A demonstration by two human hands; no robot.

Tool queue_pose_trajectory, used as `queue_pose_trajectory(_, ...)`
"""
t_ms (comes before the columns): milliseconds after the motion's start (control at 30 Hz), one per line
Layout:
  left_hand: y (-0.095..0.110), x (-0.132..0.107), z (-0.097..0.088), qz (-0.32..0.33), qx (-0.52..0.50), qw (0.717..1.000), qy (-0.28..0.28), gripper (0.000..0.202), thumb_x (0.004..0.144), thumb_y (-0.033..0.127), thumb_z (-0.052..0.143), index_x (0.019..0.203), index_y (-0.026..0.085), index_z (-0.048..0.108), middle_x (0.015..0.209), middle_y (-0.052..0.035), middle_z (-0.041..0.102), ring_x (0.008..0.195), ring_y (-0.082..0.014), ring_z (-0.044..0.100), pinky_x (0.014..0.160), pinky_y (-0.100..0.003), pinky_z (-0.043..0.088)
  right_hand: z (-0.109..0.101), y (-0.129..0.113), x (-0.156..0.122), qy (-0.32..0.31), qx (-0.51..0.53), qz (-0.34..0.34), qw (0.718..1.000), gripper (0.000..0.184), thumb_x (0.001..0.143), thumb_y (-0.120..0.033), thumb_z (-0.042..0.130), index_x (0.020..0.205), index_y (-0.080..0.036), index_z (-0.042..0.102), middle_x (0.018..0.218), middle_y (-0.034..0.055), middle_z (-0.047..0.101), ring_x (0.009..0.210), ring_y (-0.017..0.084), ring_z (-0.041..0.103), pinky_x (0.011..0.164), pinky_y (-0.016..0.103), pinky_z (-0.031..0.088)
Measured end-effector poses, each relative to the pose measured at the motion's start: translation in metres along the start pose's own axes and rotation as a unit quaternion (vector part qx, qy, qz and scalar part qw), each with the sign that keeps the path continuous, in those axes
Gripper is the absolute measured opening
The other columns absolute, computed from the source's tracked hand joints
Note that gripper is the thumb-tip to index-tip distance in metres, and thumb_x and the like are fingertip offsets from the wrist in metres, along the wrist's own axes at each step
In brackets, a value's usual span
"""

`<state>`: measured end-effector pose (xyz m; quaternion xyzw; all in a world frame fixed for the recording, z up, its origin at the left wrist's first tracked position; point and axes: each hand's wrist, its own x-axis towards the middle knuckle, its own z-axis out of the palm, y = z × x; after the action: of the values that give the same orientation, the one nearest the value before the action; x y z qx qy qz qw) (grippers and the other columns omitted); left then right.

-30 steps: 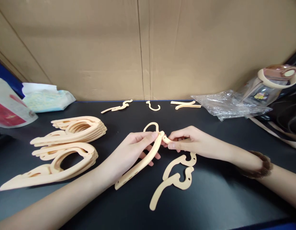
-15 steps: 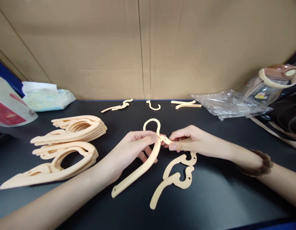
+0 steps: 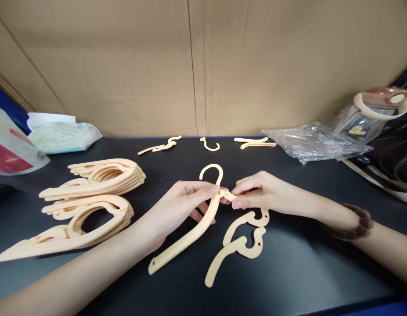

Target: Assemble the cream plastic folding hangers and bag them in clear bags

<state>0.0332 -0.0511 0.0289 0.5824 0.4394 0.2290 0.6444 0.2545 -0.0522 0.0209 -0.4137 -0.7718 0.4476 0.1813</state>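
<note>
Pinching the hanger arm (image 3: 194, 235), its length slanting near-left, the left hand (image 3: 186, 197) sits just beside the piece (image 3: 228, 196) the right hand (image 3: 258, 193) grips

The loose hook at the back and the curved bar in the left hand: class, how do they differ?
The loose hook curls round; the curved bar bows gently. The loose hook lies on the table; the left hand holds the curved bar. Both are cream-coloured.
</note>
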Motion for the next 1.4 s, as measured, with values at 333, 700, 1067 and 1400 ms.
queue_pose_trajectory(333,0.001,0.000,-0.001,-0.002,-0.004,1.000,-0.018,0.026,0.082,0.042,0.065,0.093,0.022,0.077,0.081,-0.0029,0.070,0.072,-0.0113,0.058,0.065,-0.019,0.046,-0.001,0.002,0.000,-0.005,0.036,-0.020,0.999,0.033,0.082,-0.046,0.064,0.089,-0.016,0.074,0.078,0.0008,0.062,0.069,0.012,0.051,0.059,0.023,0.039)
queue_pose_trajectory(700,0.002,0.002,-0.001,-0.016,-0.012,1.000,0.000,0.024,0.080,0.041,0.067,0.088,0.020,0.076,0.087,-0.0028,0.069,0.078,-0.0117,0.059,0.065,-0.017,0.048,-0.002,0.002,0.003,-0.012,0.032,-0.015,0.999,0.031,0.082,-0.045,0.064,0.080,-0.015,0.071,0.070,-0.0013,0.057,0.063,0.010,0.045,0.055,0.023,0.034)
queue_pose_trajectory(1067,0.002,0.002,0.009,-0.005,0.047,0.998,0.038,0.023,0.081,0.033,0.062,0.070,0.013,0.063,0.068,0.0022,0.055,0.056,-0.0059,0.043,0.041,-0.011,0.034,0.007,0.003,0.004,-0.050,0.024,0.000,0.998,0.032,0.083,-0.046,0.063,0.073,-0.016,0.065,0.067,-0.0029,0.053,0.058,0.008,0.041,0.051,0.023,0.031)
queue_pose_trajectory(1400,0.004,0.002,0.000,-0.009,0.008,1.000,-0.002,0.022,0.084,0.033,0.061,0.099,0.020,0.072,0.081,-0.0009,0.066,0.066,-0.0089,0.055,0.049,-0.013,0.044,0.001,0.004,0.003,-0.003,0.009,-0.011,1.000,0.028,0.080,-0.046,0.068,0.079,-0.018,0.067,0.069,-0.0037,0.055,0.061,0.008,0.044,0.053,0.022,0.033)
